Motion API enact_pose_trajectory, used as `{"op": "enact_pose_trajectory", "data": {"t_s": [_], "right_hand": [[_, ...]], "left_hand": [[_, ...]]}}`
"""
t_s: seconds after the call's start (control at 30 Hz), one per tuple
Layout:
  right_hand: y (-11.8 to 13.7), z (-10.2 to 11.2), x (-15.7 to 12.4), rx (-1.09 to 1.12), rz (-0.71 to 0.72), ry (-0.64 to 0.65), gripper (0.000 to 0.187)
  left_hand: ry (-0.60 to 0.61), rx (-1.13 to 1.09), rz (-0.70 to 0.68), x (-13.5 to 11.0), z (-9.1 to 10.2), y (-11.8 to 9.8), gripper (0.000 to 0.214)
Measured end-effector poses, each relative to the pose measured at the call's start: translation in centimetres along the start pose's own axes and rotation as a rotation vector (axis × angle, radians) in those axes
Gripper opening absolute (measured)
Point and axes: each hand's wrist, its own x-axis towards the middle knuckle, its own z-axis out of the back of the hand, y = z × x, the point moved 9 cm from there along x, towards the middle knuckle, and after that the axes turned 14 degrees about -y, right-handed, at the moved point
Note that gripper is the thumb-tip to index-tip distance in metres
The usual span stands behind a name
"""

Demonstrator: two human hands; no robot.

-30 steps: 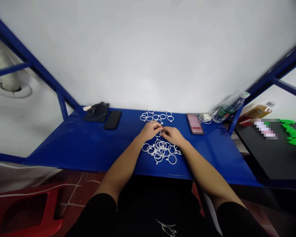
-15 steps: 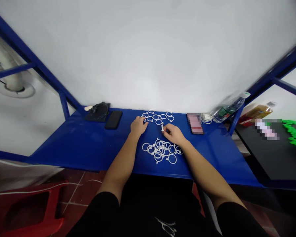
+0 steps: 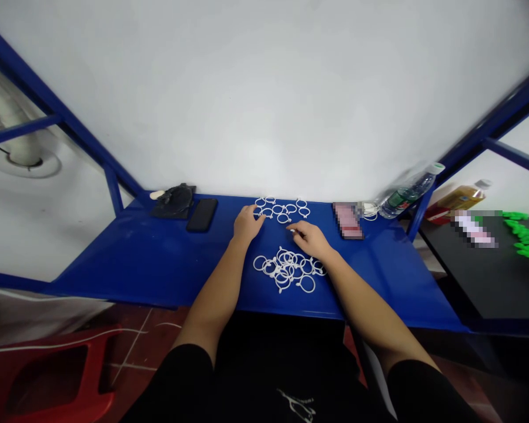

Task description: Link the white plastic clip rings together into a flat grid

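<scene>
My left hand rests on the blue table at the left end of a spread group of white plastic rings, each with a small knob. Its thumb and fingers are apart, the fingertips beside or touching the nearest ring; the exact contact is hard to see. To the right, my right hand is closed in a pinch just in front of that group. A small white part shows at its fingertips, apparently a ring mostly hidden by the fingers. Nearer my body lies a heap of overlapping white rings.
A black phone and a crumpled black bag lie left on the blue table. On the right are a pink blurred item, a white cable and a leaning plastic bottle. A white wall stands behind.
The white piece in my right hand stood upright at the fingertips; now it is turned and mostly hidden, with the index finger stretched further left. My left hand stays nearly in place.
</scene>
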Motion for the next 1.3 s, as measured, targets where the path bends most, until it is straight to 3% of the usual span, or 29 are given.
{"op": "enact_pose_trajectory", "data": {"t_s": [0.2,0.33,0.5,0.63,0.83,1.13,1.3], "right_hand": [[-0.1,0.0,0.0,-0.012,-0.009,-0.015,0.021],[-0.1,0.1,0.0,-0.001,-0.004,-0.03,0.018],[0.1,0.4,0.1,0.035,0.023,-0.053,0.019],[0.3,0.5,0.1,0.063,0.032,-0.064,0.02],[0.6,0.4,0.1,0.099,0.05,-0.059,0.022],[0.0,0.2,0.3,0.051,0.018,-0.015,0.026],[-0.1,0.4,0.1,0.033,-0.002,-0.055,0.036]], "left_hand": [[0.03,-0.121,-0.006,-0.1,-0.2,-0.9,0.034],[0.038,-0.202,-0.115,-0.8,-0.1,-3.2,0.024],[0.186,-0.325,-0.338,-3.2,-0.7,-7.4,0.025],[0.297,-0.336,-0.423,-4.8,-1.0,-9.2,0.024],[0.331,-0.305,-0.468,-5.2,-1.0,-9.7,0.012],[0.353,-0.355,-0.507,-5.6,-1.9,-9.6,0.014],[0.284,-0.334,-0.454,-4.7,-1.4,-9.1,0.014]]}}
